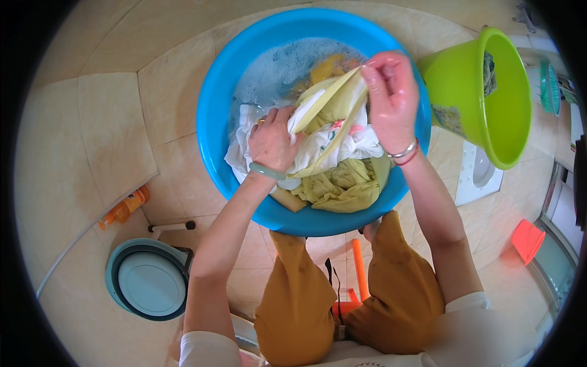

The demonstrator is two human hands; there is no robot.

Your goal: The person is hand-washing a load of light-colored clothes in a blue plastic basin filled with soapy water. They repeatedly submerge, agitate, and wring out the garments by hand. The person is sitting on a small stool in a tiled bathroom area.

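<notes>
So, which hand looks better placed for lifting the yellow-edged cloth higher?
Probably the right hand: it pinches the raised edge of the yellow-edged cloth above the blue tub. The left hand is lower, on bunched white fabric.

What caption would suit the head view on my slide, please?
Right hand pinching pale yellow fabric, left hand on white cloth, at a blue washtub holding sudsy water.

There are two hands (270,142) (393,95), one blue tub (215,116), one green bucket (507,125), one orange bottle (125,207).
</notes>
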